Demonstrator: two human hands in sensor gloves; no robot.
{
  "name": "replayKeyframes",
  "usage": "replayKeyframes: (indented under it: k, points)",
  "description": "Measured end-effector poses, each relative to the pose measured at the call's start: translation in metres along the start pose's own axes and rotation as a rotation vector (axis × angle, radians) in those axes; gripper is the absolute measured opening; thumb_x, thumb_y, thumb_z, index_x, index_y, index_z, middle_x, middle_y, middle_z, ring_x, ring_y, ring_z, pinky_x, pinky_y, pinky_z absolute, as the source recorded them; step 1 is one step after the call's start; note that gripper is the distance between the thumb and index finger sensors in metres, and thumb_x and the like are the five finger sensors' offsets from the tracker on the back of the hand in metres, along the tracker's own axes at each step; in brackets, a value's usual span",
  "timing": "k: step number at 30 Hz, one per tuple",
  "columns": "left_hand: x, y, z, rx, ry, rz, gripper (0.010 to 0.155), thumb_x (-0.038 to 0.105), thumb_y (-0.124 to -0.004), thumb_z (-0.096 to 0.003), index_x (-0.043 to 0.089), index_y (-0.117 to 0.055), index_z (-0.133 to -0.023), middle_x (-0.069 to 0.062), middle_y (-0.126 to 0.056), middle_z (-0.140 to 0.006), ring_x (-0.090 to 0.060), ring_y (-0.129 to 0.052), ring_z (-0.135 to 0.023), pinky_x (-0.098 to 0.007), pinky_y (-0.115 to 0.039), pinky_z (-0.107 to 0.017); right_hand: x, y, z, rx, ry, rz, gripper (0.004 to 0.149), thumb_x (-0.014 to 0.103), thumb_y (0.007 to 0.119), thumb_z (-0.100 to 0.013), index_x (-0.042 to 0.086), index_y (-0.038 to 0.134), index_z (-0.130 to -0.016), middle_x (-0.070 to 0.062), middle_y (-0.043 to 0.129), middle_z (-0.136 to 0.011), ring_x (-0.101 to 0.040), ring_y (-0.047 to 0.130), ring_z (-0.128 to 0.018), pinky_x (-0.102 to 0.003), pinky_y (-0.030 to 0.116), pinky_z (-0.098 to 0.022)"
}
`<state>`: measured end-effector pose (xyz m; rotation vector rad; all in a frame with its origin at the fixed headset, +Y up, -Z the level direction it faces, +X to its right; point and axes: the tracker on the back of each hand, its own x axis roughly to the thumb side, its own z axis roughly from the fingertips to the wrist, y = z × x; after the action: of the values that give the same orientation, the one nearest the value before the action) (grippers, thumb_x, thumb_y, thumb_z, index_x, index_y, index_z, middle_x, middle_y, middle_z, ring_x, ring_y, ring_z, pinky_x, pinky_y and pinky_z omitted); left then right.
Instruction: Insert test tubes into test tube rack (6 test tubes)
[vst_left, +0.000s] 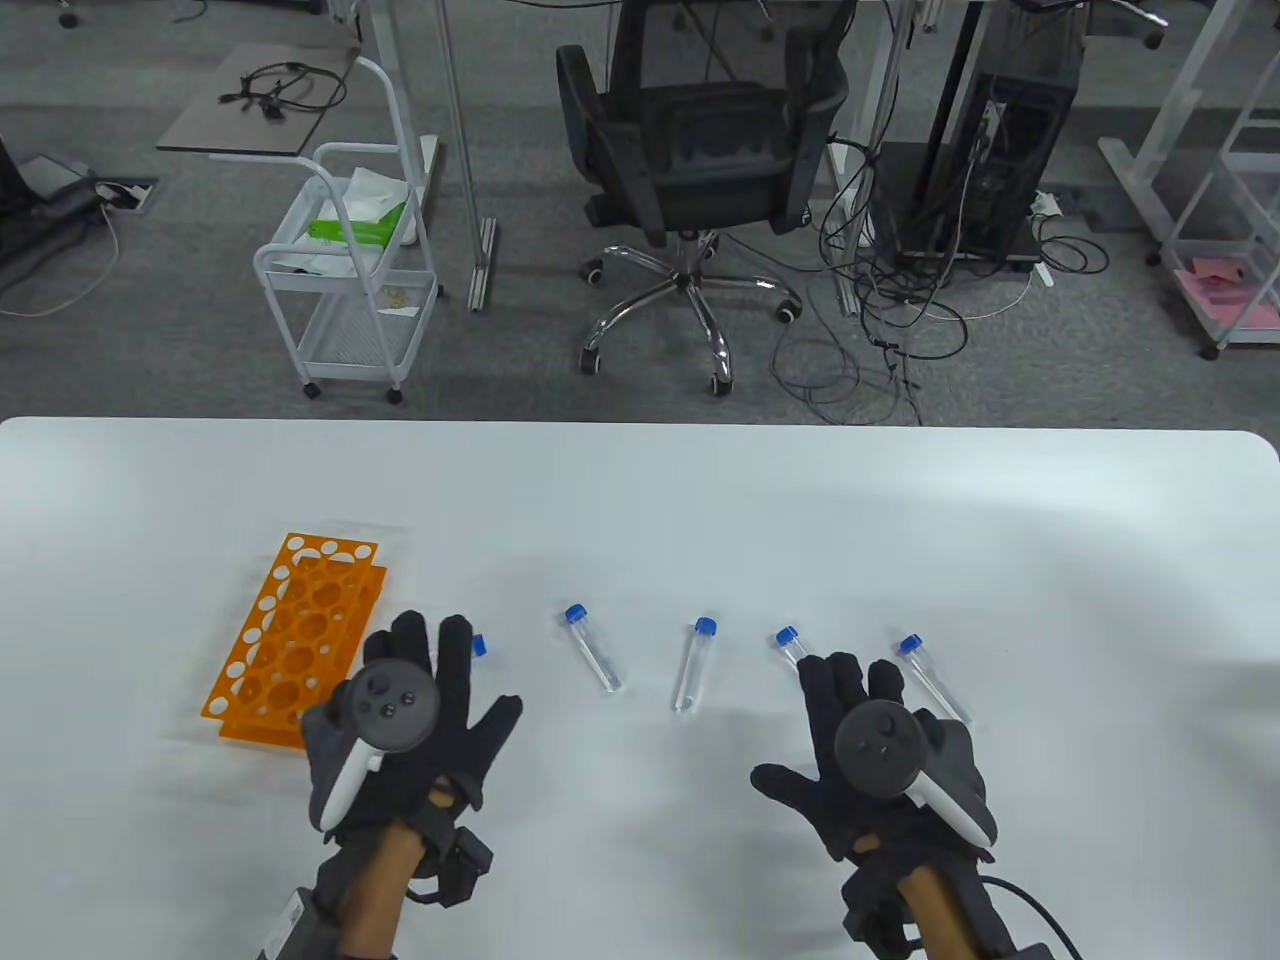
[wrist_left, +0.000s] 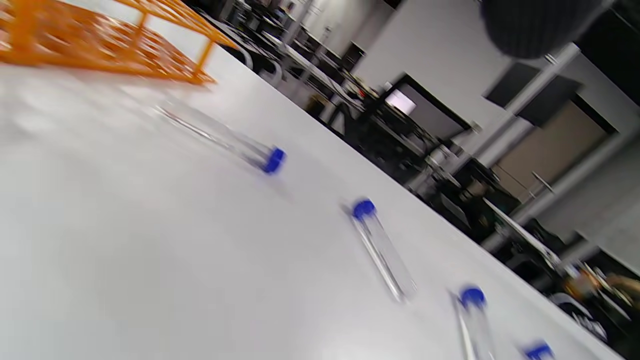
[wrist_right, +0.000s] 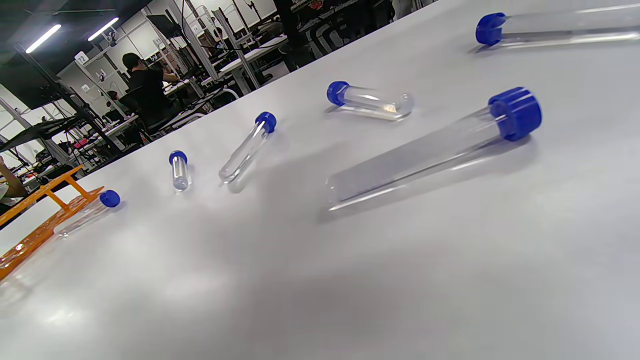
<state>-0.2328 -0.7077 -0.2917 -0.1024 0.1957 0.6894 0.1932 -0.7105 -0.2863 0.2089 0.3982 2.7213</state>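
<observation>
The orange test tube rack (vst_left: 290, 640) stands empty at the table's left and shows in the left wrist view (wrist_left: 100, 45) and the right wrist view (wrist_right: 45, 220). Several clear blue-capped test tubes lie in a row on the table: one (vst_left: 590, 648), one (vst_left: 694, 665), one (vst_left: 935, 678). My left hand (vst_left: 450, 690) hovers with fingers spread beside the rack, over a tube whose cap (vst_left: 479, 645) shows. My right hand (vst_left: 820, 720) is spread and empty, its fingertips over another tube (vst_left: 789, 640). The nearest tube fills the right wrist view (wrist_right: 430, 150).
The white table (vst_left: 640, 500) ends at its far edge, with an office chair (vst_left: 700, 150) and a white cart (vst_left: 350, 280) on the floor behind. A dark fingertip (wrist_left: 530, 25) shows at the top of the left wrist view.
</observation>
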Motion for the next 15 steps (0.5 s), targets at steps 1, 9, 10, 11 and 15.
replayKeyframes:
  k: [1,9,10,11,15]
  points:
    - [-0.009,0.009,-0.001,0.014,0.036,0.024,0.08,0.064,-0.066,-0.0417,0.045,-0.016,-0.101,0.005,0.011,-0.11,-0.023,0.011,-0.102,-0.063,0.004,-0.068,0.0,0.0,0.0,0.0,-0.001,-0.002,0.1,0.084,0.05,-0.031,0.038,-0.005,-0.1,-0.003,-0.002,-0.117,-0.043,-0.009,-0.103,-0.075,0.013,-0.064]
    - [-0.083,0.052,-0.007,0.164,0.281,0.177,0.079,0.063,-0.066,-0.0436,0.041,-0.02,-0.103,0.002,0.006,-0.111,-0.026,0.007,-0.103,-0.063,-0.001,-0.069,-0.002,0.002,-0.002,0.015,0.012,0.001,0.1,0.084,0.05,-0.031,0.038,-0.005,-0.101,-0.005,-0.002,-0.117,-0.043,-0.008,-0.103,-0.075,0.013,-0.064]
    - [-0.093,0.054,-0.007,0.178,0.316,0.216,0.079,0.062,-0.066,-0.0439,0.041,-0.02,-0.103,0.001,0.006,-0.111,-0.026,0.007,-0.103,-0.063,-0.002,-0.069,-0.002,0.002,-0.002,0.017,0.014,0.004,0.1,0.084,0.05,-0.031,0.038,-0.005,-0.1,-0.005,-0.002,-0.117,-0.043,-0.008,-0.103,-0.075,0.013,-0.064]
    - [-0.1,0.054,-0.007,0.199,0.351,0.241,0.079,0.062,-0.066,-0.0441,0.04,-0.019,-0.103,0.001,0.005,-0.112,-0.027,0.006,-0.103,-0.062,-0.004,-0.069,-0.002,0.003,-0.002,0.017,0.016,0.006,0.1,0.084,0.05,-0.031,0.038,-0.005,-0.1,-0.005,-0.002,-0.117,-0.043,-0.008,-0.103,-0.075,0.013,-0.064]
    - [-0.117,0.055,-0.007,0.228,0.44,0.251,0.08,0.062,-0.065,-0.0446,0.036,-0.017,-0.103,-0.002,0.003,-0.112,-0.028,0.002,-0.103,-0.062,-0.009,-0.071,-0.002,0.003,-0.002,0.015,0.019,0.007,0.1,0.084,0.05,-0.031,0.038,-0.005,-0.1,-0.005,-0.002,-0.116,-0.043,-0.008,-0.103,-0.075,0.014,-0.064]
